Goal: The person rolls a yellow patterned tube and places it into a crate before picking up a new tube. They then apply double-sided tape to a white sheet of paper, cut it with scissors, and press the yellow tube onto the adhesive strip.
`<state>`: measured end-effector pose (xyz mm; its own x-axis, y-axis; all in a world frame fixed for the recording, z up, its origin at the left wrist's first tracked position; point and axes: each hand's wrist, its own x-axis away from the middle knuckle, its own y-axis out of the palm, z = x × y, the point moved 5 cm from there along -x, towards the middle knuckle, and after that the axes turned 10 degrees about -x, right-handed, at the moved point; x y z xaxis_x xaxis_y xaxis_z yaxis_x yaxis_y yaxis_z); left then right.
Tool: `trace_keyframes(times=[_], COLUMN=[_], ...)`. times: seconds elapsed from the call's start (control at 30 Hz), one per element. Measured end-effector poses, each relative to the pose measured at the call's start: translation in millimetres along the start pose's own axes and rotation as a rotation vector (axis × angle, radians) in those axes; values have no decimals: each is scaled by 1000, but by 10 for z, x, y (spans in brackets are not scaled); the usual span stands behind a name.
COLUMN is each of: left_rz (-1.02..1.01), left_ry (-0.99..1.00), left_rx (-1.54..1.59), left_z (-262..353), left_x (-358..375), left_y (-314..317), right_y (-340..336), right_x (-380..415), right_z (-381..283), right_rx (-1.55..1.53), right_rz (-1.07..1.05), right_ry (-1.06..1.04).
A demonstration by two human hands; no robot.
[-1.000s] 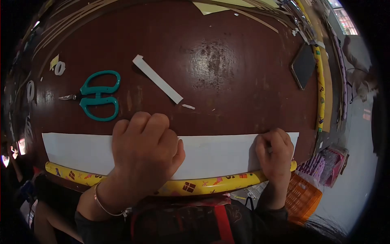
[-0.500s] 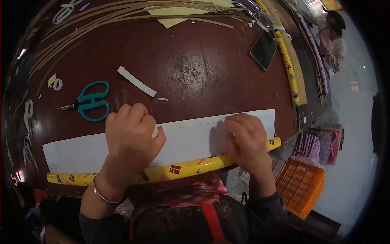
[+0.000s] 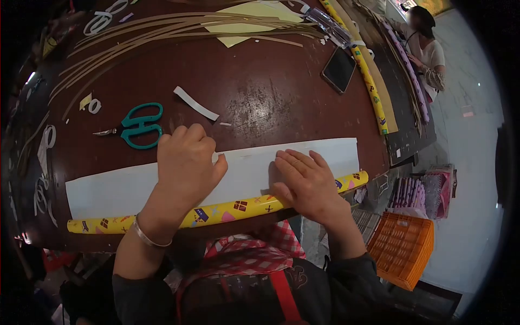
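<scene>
A long sheet of white paper [image 3: 244, 162] lies across the table near me, its lower edge meeting a yellow patterned roll [image 3: 222, 214]. My left hand [image 3: 187, 162] rests over the paper's left half with fingers curled and thumb sticking out; what it may hold is hidden beneath it. My right hand [image 3: 306, 181] lies on the paper's right half, fingers extended and fairly flat, its heel over the roll. Just beyond my left hand are scissors with teal handles [image 3: 142, 124], blades apart, pointing left. A short white strip [image 3: 196, 103] lies past them.
Brown strips [image 3: 162, 38] and yellow paper [image 3: 238, 38] lie at the back. A phone [image 3: 339, 70] and another yellow roll [image 3: 369, 86] are at the right. An orange crate [image 3: 403, 249] stands beside the table; a person [image 3: 428, 54] is beyond.
My right hand has gone from loosely curled to flattened out on the paper. My left hand keeps its curled pose on the sheet. The whole view has shifted slightly.
</scene>
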<state>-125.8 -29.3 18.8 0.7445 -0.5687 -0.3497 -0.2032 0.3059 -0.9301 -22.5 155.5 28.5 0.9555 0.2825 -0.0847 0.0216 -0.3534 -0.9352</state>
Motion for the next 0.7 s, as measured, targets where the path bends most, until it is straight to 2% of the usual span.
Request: trace_keyframes(times=[0.17,0.23,0.3,0.5,0.6,0.7], left_rz=[-17,4,0,-35,-70,-111], left_ry=[-3,14,11,-5,-23,-26], left_rx=[18,43,45,24,37,93], left_z=[-29,-20,-15,-19,-26,-71], left_x=[3,7,17,-3,5,1], left_y=[17,11,-2,-5,-2,-14], right_y=[22,112,187,135,17,-24], right_x=[-23,-133,-224,-112,30,92], right_z=[-4,-157,-259,-102,155,270], right_rx=[53,1,-57,-54,7,6], right_rz=[-15,-44,-69,-82,-1,14], right_ry=[8,-102,-119,-15,138,174])
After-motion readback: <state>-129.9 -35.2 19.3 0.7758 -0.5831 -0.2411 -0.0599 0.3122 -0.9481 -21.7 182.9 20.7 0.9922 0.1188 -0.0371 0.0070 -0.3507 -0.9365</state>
